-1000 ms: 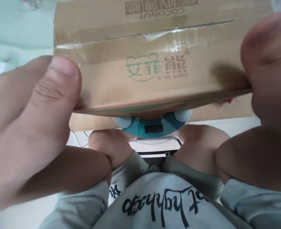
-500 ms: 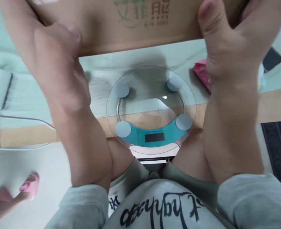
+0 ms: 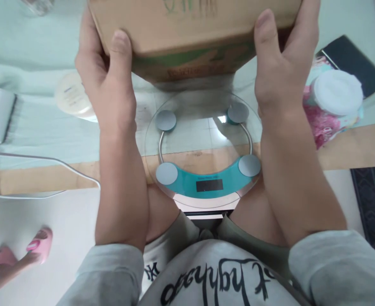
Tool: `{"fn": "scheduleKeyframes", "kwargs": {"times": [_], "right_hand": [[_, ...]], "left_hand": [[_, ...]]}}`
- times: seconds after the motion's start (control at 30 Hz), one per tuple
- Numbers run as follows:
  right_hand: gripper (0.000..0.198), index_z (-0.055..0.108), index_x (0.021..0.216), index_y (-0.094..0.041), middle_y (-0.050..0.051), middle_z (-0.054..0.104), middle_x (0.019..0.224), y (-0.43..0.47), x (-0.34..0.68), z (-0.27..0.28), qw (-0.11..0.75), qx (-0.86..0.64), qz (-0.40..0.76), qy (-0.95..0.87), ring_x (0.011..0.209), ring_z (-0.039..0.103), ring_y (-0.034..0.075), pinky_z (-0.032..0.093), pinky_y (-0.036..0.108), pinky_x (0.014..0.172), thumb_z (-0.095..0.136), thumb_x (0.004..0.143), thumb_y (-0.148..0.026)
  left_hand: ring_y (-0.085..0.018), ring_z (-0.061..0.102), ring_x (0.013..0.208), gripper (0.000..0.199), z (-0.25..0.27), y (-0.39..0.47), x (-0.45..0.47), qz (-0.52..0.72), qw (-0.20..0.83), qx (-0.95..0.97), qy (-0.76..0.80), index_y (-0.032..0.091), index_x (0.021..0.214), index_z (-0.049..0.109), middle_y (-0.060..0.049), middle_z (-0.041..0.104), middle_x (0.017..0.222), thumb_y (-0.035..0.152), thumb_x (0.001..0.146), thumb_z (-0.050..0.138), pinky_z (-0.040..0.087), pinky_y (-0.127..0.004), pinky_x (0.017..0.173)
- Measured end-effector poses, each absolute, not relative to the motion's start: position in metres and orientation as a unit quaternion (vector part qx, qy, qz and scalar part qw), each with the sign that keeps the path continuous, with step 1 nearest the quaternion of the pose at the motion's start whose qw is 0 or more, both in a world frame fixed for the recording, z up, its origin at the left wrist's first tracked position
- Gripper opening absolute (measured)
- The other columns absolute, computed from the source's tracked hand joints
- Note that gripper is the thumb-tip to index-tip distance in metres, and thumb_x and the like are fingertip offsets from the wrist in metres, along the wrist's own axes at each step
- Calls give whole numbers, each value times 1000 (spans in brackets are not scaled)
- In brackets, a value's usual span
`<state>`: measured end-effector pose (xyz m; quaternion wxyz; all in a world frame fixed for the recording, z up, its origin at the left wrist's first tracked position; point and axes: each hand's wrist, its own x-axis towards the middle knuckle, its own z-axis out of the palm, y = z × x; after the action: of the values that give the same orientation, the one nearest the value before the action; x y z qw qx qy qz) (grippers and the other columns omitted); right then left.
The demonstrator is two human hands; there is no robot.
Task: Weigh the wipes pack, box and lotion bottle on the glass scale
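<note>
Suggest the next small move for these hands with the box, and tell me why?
Probably draw the box slightly toward the body while easing it down onto the glass scale. The left hand and right hand hold opposite sides, and in this view the box shows around the scale's far edge, with the glass middle nearer the body.
</note>
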<state>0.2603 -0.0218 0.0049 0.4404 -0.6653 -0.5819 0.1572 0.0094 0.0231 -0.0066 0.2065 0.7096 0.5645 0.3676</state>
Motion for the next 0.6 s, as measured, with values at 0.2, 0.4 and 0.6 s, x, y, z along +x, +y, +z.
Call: {"fn": "scheduleKeyframes", "kwargs": {"times": [0.2, 0.4, 0.6], "right_hand": [[84, 4, 176, 9, 10, 8, 187, -9, 262, -17, 421, -652, 246, -581, 178, 23, -1, 28, 3, 147, 41, 114, -34], [60, 56, 152, -2, 8, 58, 154, -31, 287, 2, 425, -705, 121, -555, 149, 57, 12, 49, 31, 141, 61, 94, -14], [78, 54, 166, -14, 11, 47, 166, -65, 314, 23, 173, -889, 34, -423, 163, 46, 30, 30, 56, 152, 76, 91, -21]], "left_hand": [[-6, 32, 162, 77, -27, 30, 4, 443, 422, 620, 491, 35, 169, 28, 23, 32, 180, 48, 102, 64, 44, -34, 131], [-15, 49, 88, 20, -55, 43, 17, 486, 308, 545, 610, 20, 88, 53, -3, 59, 93, 2, 95, 49, 42, -36, 87], [-12, 32, 68, 48, -64, 37, 29, 358, 325, 626, 612, 20, 59, 41, 2, 33, 62, -1, 95, 64, 30, -33, 73]]}}
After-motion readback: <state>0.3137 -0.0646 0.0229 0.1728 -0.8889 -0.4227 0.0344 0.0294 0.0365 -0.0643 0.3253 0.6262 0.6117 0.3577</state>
